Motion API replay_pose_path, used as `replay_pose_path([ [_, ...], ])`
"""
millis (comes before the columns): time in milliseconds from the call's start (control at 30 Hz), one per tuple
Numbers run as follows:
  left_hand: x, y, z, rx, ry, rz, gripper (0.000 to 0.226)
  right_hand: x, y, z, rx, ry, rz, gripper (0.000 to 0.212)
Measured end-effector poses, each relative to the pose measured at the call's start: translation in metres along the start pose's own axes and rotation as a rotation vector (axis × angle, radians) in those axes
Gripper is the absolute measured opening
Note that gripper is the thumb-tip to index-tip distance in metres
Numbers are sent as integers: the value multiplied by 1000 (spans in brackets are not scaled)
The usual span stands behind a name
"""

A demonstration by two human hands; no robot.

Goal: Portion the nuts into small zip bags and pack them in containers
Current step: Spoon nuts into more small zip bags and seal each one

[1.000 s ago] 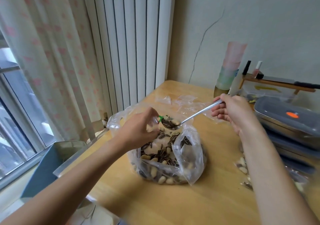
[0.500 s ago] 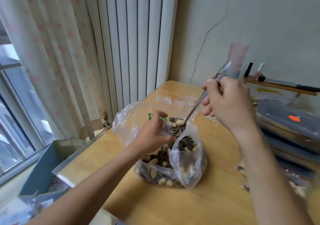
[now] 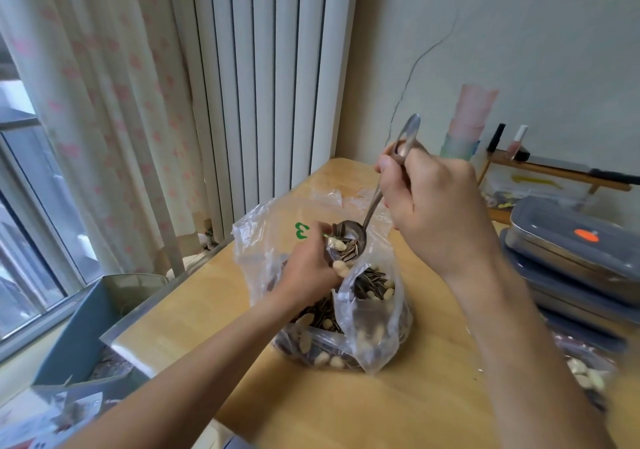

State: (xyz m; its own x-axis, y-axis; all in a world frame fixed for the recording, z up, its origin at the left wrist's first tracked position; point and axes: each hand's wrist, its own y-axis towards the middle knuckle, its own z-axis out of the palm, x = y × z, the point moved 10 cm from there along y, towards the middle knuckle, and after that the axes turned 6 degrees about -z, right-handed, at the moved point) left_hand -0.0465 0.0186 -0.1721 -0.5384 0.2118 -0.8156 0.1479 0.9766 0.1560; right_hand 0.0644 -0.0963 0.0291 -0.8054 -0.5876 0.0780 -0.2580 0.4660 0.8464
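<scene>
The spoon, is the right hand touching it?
Touching. The head view shows the right hand with its fingers wrapped round the handle of the spoon, whose bowl tips over the small bag.

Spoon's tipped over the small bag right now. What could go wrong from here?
1. The spoon is steeply tilted, with nuts sliding toward the small bag pinched in the left hand. Its mouth looks narrow, so some may miss it.
2. Strays would likely land in the big bag below, though some could bounce onto the table.
3. The right hand holds the handle high up; its grip allows wobble.
</scene>
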Motion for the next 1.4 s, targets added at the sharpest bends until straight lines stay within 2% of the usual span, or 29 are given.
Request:
replay_pose_path([
  [167,2,-5,8,41,-99,-32,69,-8,-3,5,20,-22,31,27],
  [333,7,-6,10,36,-107,-55,63,-10,-4,15,70,-8,13,29],
  [500,7,-7,8,32,-110,-69,60,0,-1,4,-36,-14,-49,23],
  [600,7,-6,7,22,-121,-61,56,1,-1,7,-11,13,-49,24],
  [733,8,-6,7,26,-146,-71,61,6,-1,6,2,1,-86,23],
  [900,14,-7,8,23,-298,-98,48,13,0,1,-19,10,-109,25],
  [1133,12,-8,-1,-56,-244,-60,35,17,1,-5,-35,-15,-137,27],
  [1300,14,-11,-9,-90,-234,-45,26,6,1,-9,-54,-86,-40,24],
  [1400,19,-12,-20,-146,-281,-64,22,-18,-2,6,78,-122,138,26],
])
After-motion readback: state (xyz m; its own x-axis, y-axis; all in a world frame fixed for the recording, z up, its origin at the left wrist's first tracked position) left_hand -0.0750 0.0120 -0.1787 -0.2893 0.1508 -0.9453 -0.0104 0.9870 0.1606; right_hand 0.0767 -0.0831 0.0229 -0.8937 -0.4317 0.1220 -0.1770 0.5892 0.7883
